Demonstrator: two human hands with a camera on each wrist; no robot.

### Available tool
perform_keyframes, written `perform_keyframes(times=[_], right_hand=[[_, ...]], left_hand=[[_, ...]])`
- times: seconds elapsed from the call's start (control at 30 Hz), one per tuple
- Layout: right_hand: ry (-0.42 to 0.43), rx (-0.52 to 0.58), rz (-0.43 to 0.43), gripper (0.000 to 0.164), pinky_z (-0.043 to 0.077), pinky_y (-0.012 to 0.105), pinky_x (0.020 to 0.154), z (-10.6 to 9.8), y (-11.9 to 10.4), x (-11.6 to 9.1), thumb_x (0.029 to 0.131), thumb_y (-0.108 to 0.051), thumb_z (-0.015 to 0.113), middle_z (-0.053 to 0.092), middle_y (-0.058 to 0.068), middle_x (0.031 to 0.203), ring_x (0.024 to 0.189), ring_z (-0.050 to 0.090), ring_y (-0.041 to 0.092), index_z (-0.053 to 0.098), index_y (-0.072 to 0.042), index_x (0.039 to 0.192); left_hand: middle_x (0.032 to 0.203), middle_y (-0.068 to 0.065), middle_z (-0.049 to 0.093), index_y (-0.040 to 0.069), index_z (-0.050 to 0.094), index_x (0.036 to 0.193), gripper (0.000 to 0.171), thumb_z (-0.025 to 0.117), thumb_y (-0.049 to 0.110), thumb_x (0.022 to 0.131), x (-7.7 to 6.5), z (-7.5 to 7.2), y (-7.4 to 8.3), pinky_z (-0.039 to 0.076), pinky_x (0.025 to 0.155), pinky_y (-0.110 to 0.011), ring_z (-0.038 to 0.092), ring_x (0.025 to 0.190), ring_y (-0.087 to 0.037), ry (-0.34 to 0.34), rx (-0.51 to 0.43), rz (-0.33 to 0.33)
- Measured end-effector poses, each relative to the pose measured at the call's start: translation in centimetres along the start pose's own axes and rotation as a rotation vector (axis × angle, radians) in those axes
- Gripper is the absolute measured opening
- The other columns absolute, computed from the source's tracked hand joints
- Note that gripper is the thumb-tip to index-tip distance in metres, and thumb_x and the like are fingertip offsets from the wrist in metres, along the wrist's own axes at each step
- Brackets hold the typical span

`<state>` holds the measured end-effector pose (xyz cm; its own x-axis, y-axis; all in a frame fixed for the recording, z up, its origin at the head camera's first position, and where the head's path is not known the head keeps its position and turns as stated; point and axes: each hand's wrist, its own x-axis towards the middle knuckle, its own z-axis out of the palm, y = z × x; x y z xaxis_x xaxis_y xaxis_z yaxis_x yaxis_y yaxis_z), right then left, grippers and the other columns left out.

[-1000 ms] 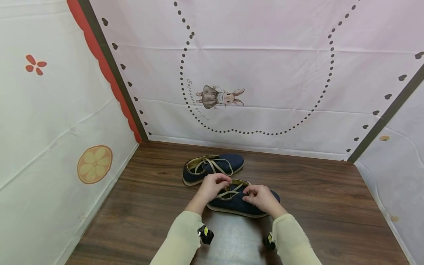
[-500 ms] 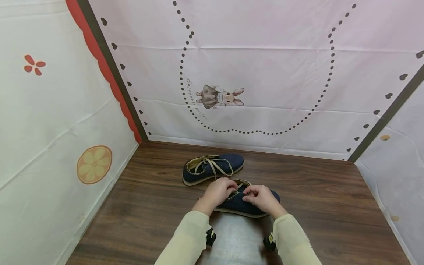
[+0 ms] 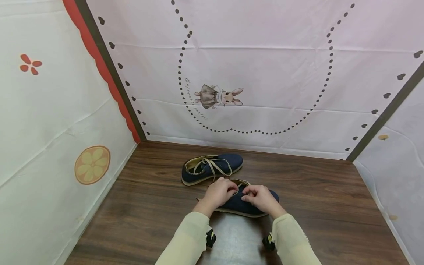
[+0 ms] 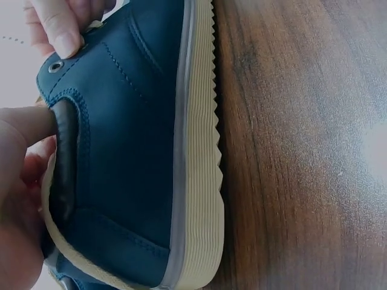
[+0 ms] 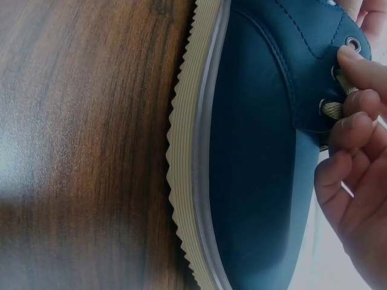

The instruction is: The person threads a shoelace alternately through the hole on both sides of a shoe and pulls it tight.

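Note:
A navy lace-up shoe [image 3: 243, 206] with a cream sole stands on the wooden floor, toe to the right. My right hand [image 3: 261, 200] pinches its eyelet flap, thumb beside the bare top eyelet [image 5: 353, 44]. Lower down, a beige shoelace [image 5: 332, 109] passes through eyelets. At the shoe's opening, my left hand [image 3: 218, 193] has its fingers curled, one digit tucked behind the flap's edge. From under that hand the lace [image 4: 84, 263] trails over the heel side; it seems pinched, though the fingertips are hidden inside.
Behind lies the matching navy shoe [image 3: 230, 162], its beige laces loose across the top. White printed cloth walls [image 3: 265, 81] enclose the brown wood-grain floor [image 3: 324, 206] at the back and sides.
My left hand, earlier raised above the opening, has moved right and down to the flap, close to the right hand. The right hand keeps its place on the shoe.

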<state>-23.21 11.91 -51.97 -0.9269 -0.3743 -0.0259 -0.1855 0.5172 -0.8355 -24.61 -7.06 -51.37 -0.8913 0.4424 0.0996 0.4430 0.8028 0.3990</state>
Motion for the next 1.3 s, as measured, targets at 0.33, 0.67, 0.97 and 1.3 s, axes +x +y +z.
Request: perform_keyframes(times=[0.33, 0.67, 0.97, 1.3], right_hand=[[0.015, 0.007, -0.005, 0.015, 0.038, 0.025, 0.049, 0.2, 0.0, 0.0, 0.082, -0.014, 0.071, 0.049, -0.003, 0.057, 0.049, 0.045, 0.012, 0.061, -0.009, 0.093], [0.143, -0.249, -0.239, 0.027, 0.035, 0.021, 0.049, 1.0, 0.0, -0.8, 0.075, -0.022, 0.078, 0.042, -0.012, 0.06, 0.05, 0.039, 0.001, 0.053, -0.02, 0.083], [0.226, -0.409, -0.272, 0.019, 0.035, 0.021, 0.049, 1.6, 0.1, -0.8, 0.083, -0.03, 0.07, 0.04, -0.017, 0.059, 0.05, 0.037, 0.0, 0.054, -0.027, 0.073], [0.226, -0.555, -0.211, 0.011, 0.034, 0.02, 0.045, 1.9, -1.2, -1.7, 0.086, -0.025, 0.065, 0.044, -0.017, 0.055, 0.045, 0.037, -0.001, 0.061, -0.023, 0.076]], left_hand=[[0.09, 0.011, 0.064, 0.024, 0.073, 0.095, 0.011, 0.064, 0.023, 0.088, 0.0, -0.3, -0.2, 0.044, 0.07, -0.025, 0.051, 0.083, -0.009, -0.036, -0.078, 0.028], [0.083, 0.01, 0.065, 0.02, 0.073, 0.092, 0.008, 0.067, 0.019, 0.086, 0.2, -0.1, -0.7, 0.044, 0.066, -0.023, 0.056, 0.076, -0.005, -0.059, -0.248, -0.015], [0.078, 0.01, 0.062, 0.016, 0.069, 0.089, 0.004, 0.067, 0.016, 0.086, 0.0, -0.4, -0.9, 0.045, 0.067, -0.023, 0.056, 0.071, -0.004, -0.075, -0.34, -0.028], [0.098, 0.011, 0.055, 0.028, 0.071, 0.079, 0.013, 0.075, 0.04, 0.075, -2.9, -1.6, -2.4, 0.028, 0.083, -0.038, 0.041, 0.094, -0.013, 0.086, -0.092, 0.062]])
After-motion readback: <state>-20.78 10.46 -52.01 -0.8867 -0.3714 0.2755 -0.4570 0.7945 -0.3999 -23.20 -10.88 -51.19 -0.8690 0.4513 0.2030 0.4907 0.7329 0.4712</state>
